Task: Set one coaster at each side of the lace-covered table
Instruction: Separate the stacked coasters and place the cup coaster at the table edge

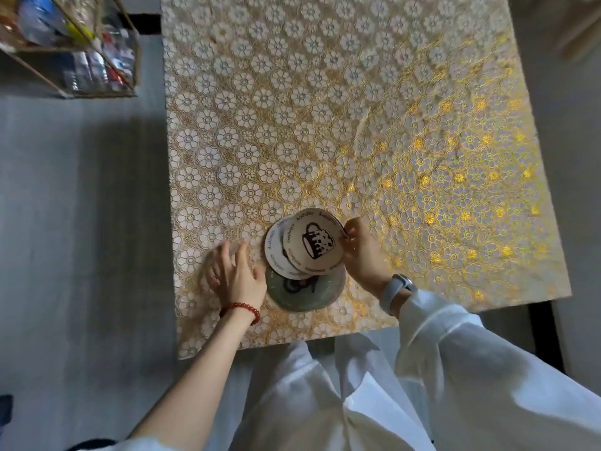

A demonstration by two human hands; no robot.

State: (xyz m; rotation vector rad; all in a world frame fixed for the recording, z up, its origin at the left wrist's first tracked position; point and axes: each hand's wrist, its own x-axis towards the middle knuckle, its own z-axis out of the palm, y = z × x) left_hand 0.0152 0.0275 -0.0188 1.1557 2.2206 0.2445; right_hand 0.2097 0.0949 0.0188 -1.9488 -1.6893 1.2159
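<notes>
Round coasters lie fanned in a small pile near the front edge of the lace-covered table. The top coaster is cream with a dark mug drawing. My right hand pinches its right rim and tilts it up off the pile. A second cream coaster shows under it at the left. A greenish coaster lies at the bottom of the pile, partly in shadow. My left hand rests flat on the lace just left of the pile, fingers spread, holding nothing.
A wire rack with bottles stands on the grey floor at the far left. A dark table frame shows below the front right corner. The lace has a crease near the middle.
</notes>
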